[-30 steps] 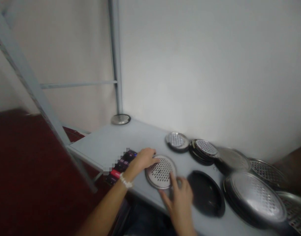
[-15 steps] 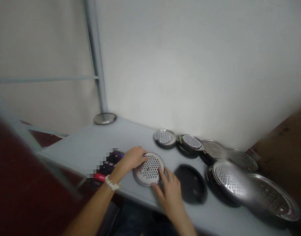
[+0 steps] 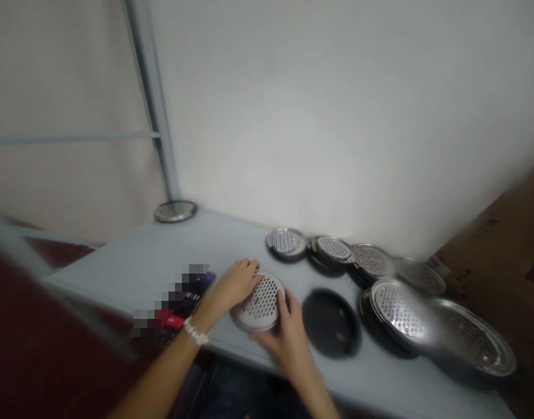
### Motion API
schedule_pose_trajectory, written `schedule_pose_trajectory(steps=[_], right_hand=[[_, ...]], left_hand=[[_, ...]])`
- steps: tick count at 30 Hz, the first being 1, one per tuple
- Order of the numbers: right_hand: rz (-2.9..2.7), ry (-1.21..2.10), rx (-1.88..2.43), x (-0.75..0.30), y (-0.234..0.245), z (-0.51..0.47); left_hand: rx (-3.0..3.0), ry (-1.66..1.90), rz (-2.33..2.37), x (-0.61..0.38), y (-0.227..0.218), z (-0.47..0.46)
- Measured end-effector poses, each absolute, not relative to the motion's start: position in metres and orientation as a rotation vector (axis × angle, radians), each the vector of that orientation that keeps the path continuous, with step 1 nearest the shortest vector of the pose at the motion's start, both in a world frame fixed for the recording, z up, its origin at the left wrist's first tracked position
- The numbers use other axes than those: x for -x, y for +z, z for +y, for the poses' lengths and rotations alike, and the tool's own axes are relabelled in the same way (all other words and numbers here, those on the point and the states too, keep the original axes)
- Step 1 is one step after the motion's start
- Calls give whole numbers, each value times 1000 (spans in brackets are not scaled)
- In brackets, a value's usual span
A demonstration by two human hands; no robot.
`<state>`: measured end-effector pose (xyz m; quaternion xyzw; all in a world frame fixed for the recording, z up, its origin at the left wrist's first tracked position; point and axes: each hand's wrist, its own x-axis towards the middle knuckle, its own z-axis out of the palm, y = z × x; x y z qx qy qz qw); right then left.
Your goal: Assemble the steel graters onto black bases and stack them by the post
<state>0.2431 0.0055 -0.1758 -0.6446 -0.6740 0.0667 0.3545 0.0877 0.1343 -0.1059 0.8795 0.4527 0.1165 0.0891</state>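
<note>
A round metal grater plate (image 3: pixel 258 305) with rows of slotted holes is between my two hands, near the table's front edge. My left hand (image 3: pixel 241 282) curls its fingers over the far left rim. Along the right side, my right hand (image 3: pixel 288 329) grips the rim, the thumb at the near edge and fingers at the far right. The plate's underside is hidden. Just right of my right hand lies a round black shallow dish (image 3: pixel 332 323).
Stacks of round graters line the wall side, including a left stack (image 3: pixel 286 243) and a front stack (image 3: pixel 395 317). A large oval metal grater (image 3: pixel 478 337) is at right. One disc (image 3: pixel 174 211) sits at the far corner. A phone (image 3: pixel 190 299) lies left of my wrist.
My right hand has closed further round the plate's right rim, its thumb now lower at the near edge. The plate looks slightly tilted. The whole view has shifted a little.
</note>
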Motion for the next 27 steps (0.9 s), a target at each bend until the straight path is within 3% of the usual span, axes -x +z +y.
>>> schedule_pose_trajectory(steps=[16,23,25,27], right_hand=[[-1919,8,1927,-241,-167,0],[-2068,58,1826,-263,-143,0],[-1976,-76,1912,-292,-124,9],[-1790,-295,2279,-330,-103,24]], left_hand=[[-2609,127,1193,-86,-103,128],[-2586,57,1162,-81,-104,129],[-2579,75,1160,-81,-104,131],[-2568,89,1171,-80,-104,133]])
